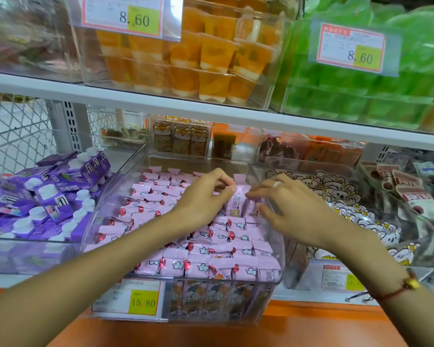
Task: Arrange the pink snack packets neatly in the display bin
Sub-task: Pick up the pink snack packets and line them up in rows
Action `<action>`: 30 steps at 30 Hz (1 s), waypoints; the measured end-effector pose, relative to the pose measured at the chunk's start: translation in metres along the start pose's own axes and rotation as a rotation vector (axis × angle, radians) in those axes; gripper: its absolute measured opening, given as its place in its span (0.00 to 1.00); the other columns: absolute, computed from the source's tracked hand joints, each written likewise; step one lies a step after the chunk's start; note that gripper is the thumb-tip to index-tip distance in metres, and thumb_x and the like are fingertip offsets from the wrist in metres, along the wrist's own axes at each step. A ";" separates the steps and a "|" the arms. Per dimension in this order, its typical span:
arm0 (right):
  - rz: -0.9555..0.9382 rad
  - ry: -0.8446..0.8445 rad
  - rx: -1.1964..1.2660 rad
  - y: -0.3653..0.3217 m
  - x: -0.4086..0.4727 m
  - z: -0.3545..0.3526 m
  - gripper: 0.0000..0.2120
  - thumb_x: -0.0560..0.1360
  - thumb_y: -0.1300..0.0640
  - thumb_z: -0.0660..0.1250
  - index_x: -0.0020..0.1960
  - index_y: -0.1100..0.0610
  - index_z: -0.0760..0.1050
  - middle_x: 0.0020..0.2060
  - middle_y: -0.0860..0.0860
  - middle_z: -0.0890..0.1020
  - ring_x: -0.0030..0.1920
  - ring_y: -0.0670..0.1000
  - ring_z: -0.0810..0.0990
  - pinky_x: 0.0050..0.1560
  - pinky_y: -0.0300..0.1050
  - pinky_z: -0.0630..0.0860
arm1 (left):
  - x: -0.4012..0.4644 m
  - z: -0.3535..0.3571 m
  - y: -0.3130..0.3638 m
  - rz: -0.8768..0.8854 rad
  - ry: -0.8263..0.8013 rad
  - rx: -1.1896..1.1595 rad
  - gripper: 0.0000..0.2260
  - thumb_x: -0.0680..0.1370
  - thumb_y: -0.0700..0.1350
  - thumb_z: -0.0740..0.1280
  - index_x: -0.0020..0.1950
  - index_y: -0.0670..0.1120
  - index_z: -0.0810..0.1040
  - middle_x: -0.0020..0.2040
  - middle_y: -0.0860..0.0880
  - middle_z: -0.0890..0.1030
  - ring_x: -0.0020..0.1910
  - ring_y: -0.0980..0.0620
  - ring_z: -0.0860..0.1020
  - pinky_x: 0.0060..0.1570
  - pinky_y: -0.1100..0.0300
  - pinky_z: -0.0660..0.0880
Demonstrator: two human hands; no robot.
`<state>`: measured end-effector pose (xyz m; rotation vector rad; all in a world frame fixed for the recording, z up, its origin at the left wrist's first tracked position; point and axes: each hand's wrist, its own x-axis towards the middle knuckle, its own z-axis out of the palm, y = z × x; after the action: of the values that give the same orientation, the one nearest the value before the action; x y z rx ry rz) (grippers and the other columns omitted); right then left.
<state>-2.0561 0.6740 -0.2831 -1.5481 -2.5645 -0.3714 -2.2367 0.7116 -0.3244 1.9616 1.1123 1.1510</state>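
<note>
Clear rectangular plastic display bin (266,278) sat on white store shelf (161,102), front overhanging orange ledge; heavy lean on rim could tip it

Small pink foil snack packets (198,249) filled bin in flat rows; forearms sweeping low could scuff front rows

Upright pink packet (237,200) stood mid-bin, right of centre

Left hand (201,196) grip: thumb and forefinger pinched its top edge; slip would drop it crooked

Right hand (290,205) grip: fingers loosely bent, tips at neighbouring packets, holding nothing clearly; nudge could topple them

We face a white shelf (161,101) with a perforated upright (69,121), wire mesh (15,126) behind at left, and an orange ledge (298,329) below, all evenly lit.
</note>
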 end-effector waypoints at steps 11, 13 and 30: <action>-0.098 0.037 0.025 -0.010 0.001 -0.014 0.12 0.76 0.48 0.59 0.55 0.43 0.77 0.51 0.48 0.80 0.53 0.51 0.75 0.53 0.45 0.70 | 0.002 -0.001 0.000 0.035 -0.030 0.049 0.08 0.80 0.42 0.63 0.57 0.48 0.79 0.54 0.53 0.81 0.54 0.57 0.77 0.56 0.62 0.72; -0.167 -0.039 0.021 -0.014 -0.001 -0.008 0.12 0.76 0.47 0.58 0.53 0.45 0.77 0.50 0.47 0.81 0.50 0.50 0.76 0.56 0.44 0.69 | 0.004 -0.003 0.000 0.014 -0.056 0.045 0.09 0.80 0.44 0.62 0.58 0.49 0.79 0.54 0.54 0.81 0.54 0.58 0.77 0.54 0.66 0.72; -0.051 0.081 0.168 -0.013 0.002 -0.006 0.10 0.75 0.47 0.64 0.55 0.47 0.74 0.50 0.46 0.80 0.50 0.50 0.77 0.47 0.44 0.71 | -0.013 -0.036 0.021 -0.084 0.312 -0.438 0.10 0.79 0.37 0.63 0.60 0.46 0.75 0.54 0.46 0.81 0.49 0.56 0.81 0.43 0.68 0.78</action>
<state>-2.0686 0.6688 -0.2787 -1.3846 -2.5050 -0.2130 -2.2648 0.6936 -0.2965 1.4221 0.9771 1.5415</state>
